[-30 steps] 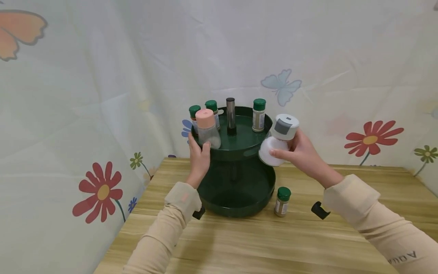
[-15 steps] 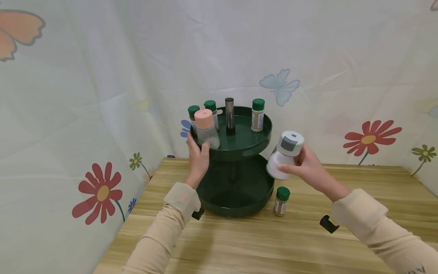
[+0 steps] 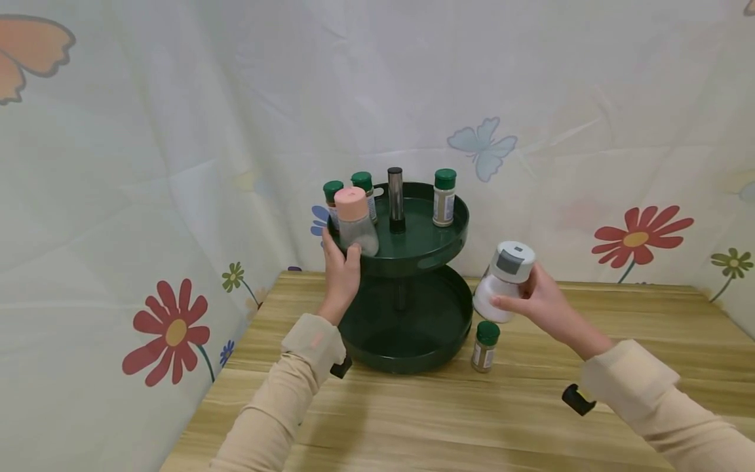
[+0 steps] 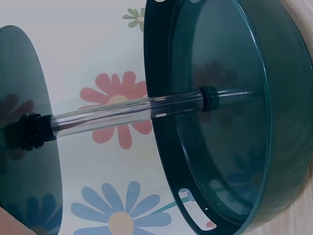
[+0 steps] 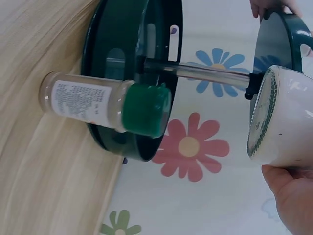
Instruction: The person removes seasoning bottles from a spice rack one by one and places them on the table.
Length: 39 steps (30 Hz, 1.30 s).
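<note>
A green-capped spice jar (image 3: 484,351) is stood on the wooden tabletop (image 3: 425,419). Above it, a tilted white-lidded seasoning jar (image 3: 497,287) is pinched in the air between thumb and fingers of the right hand (image 3: 544,301). The rack's upper tray (image 3: 407,266) is gripped at its rim by the left hand (image 3: 342,276); whether the pink-capped bottle (image 3: 358,233) there is also touched cannot be told. Behind, a flower-printed curtain (image 3: 377,78) is hung.
</note>
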{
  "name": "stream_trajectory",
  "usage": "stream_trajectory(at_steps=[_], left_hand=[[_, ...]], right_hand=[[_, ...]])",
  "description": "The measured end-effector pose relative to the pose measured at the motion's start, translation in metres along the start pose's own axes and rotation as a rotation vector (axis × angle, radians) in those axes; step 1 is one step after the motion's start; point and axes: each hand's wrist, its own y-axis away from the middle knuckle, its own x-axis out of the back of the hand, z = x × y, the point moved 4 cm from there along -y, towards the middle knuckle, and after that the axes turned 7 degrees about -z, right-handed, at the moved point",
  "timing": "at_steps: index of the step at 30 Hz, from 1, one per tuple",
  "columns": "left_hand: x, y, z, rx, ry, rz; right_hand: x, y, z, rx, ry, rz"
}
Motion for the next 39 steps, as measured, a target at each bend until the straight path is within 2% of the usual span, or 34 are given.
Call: stream_trajectory(at_steps=[9,14,26,39], left_hand=[[-0.001,-0.001,0.000,-0.009,0.002,0.006],[-0.001,-0.001,-0.001,-0.010,0.003,0.007],[-0.001,0.000,-0.001,-0.011,-0.010,0.000],[0.000,0.000,-0.001,-0.009,-0.009,0.004]], right_hand=[[0.007,0.008,0.020,-0.069,0.036,0.031],[0.012,0.011,0.029,-0.076,0.054,0.044],[0.012,0.024,0.050,-0.136,0.072,-0.001],[0.011,0.034,0.065,-0.162,0.095,0.015]])
